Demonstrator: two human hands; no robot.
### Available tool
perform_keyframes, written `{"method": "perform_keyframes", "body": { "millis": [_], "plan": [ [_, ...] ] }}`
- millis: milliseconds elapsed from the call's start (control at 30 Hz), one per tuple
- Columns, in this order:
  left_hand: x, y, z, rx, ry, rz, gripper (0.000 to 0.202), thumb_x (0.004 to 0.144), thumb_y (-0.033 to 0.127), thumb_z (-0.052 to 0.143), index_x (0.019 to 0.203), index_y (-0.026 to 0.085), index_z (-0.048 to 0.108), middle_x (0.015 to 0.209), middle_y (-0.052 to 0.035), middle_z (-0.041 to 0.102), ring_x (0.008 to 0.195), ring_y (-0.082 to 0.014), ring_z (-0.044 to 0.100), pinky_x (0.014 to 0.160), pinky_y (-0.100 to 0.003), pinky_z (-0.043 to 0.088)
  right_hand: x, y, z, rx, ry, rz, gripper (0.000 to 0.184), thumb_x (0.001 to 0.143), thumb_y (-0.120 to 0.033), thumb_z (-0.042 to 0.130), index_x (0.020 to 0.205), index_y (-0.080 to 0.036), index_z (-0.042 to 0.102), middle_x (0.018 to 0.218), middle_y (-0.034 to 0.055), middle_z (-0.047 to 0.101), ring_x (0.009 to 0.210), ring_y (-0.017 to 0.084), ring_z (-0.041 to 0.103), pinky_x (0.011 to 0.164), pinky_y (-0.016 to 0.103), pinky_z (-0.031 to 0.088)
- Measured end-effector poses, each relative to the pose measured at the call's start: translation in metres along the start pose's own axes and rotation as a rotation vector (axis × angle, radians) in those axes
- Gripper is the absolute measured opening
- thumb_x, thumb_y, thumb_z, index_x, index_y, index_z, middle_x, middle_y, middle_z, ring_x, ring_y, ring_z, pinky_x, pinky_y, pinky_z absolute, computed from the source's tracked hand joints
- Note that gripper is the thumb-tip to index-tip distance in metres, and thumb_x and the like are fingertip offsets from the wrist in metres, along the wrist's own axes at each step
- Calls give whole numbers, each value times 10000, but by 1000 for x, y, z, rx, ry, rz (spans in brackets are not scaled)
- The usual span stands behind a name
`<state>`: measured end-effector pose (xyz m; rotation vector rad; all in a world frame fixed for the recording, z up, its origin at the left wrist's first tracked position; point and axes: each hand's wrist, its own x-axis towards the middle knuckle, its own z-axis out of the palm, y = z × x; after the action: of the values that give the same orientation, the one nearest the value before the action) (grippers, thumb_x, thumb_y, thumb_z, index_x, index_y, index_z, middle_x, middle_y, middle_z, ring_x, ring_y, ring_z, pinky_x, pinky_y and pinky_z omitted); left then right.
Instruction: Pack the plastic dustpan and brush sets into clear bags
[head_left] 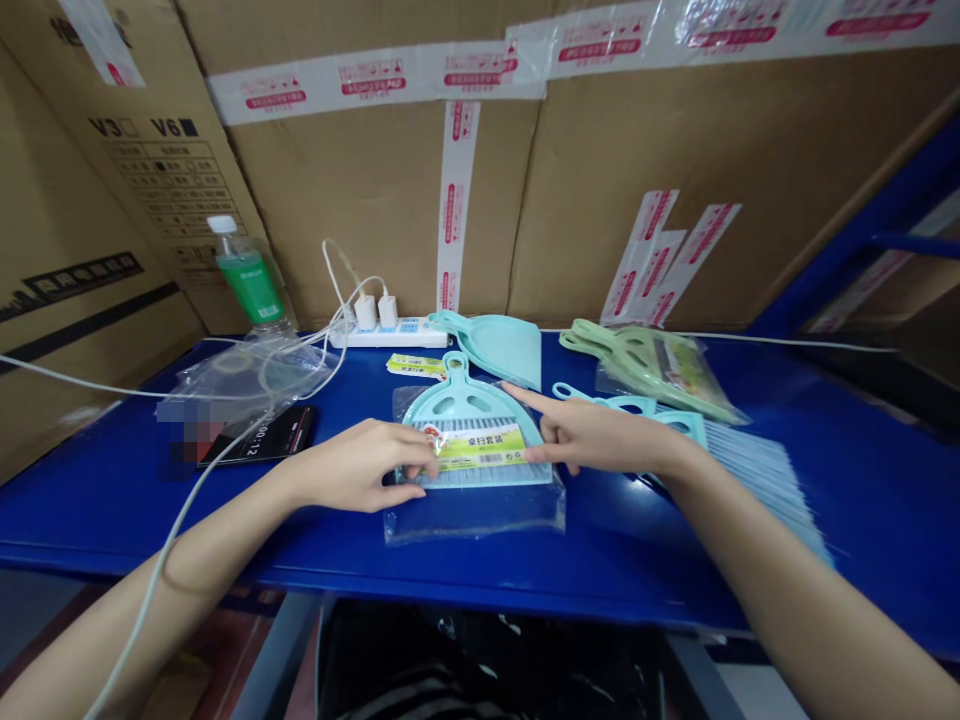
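A light blue dustpan and brush set (457, 405) lies in a clear plastic bag on the blue table, its handle pointing away from me. A yellow-green label (480, 446) crosses the bristles. My left hand (367, 465) is at the set's left edge, fingers curled over the label's end and thumb lower down. At the right edge is my right hand (600, 435), its thumb on the label's end, its index finger stretched along the pan's side and the other fingers curled. Both hands grip the set's sides.
Behind stand an unwrapped blue dustpan (502, 345), a loose label (415, 366) and a power strip (412, 332). A loose blue brush (757, 465) and a bagged green set (660, 365) lie right. Left are a bottle (251, 285), a black phone (266, 437), plastic bags and white cables.
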<state>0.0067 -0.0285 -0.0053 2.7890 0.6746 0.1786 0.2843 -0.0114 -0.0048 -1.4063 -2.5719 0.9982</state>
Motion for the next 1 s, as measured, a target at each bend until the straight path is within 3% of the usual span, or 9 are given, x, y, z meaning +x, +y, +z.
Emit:
{"method": "perform_keyframes", "body": {
  "millis": [200,400,633,733,800,900,1000],
  "plan": [
    [2,2,1,-29,2,28,120,868,156,477,833,180,590,749,15,594,649,-105,551,598,-212,386,2,2,4,-56,1,7,1021,742,-345,671,1505,-156,21,618,-29,609,550,179,570,532,270,413],
    [2,3,3,5,-7,-1,76,869,230,539,814,182,560,753,18,586,661,-111,543,588,-214,366,3,-1,6,-39,-2,-3,1066,728,-350,703,1504,-141,3,626,-22,607,576,193,565,561,281,426],
    [3,6,4,6,-17,-27,87,859,166,484,786,185,528,735,26,563,644,-104,519,589,-212,355,2,-1,4,-67,15,-21,1076,714,-369,713,1505,-135,22,623,-15,610,604,208,573,602,305,446],
    [3,6,3,-2,-20,-35,98,857,169,480,772,183,527,717,26,557,631,-101,513,583,-211,351,1,0,1,-17,-17,-37,1036,762,-444,642,1502,-122,-8,667,1,624,612,206,591,603,310,455],
    [4,6,3,-1,-24,-34,114,867,191,477,766,181,528,707,25,554,627,-102,510,582,-212,354,2,0,-1,-1,-13,-11,917,845,-458,516,1499,-96,-15,653,6,611,594,198,597,609,315,459],
    [4,5,4,6,-24,-19,151,884,218,461,757,181,534,701,22,548,623,-105,508,577,-216,360,5,1,1,-32,68,46,742,916,-366,347,1493,-49,6,605,4,571,561,188,582,616,326,461],
    [3,4,4,9,-11,8,165,887,217,457,751,182,544,707,16,553,636,-112,517,579,-223,370,10,1,5,-35,125,40,723,898,-292,349,1490,-31,25,587,-3,550,539,181,559,589,320,459]
  ]
}}
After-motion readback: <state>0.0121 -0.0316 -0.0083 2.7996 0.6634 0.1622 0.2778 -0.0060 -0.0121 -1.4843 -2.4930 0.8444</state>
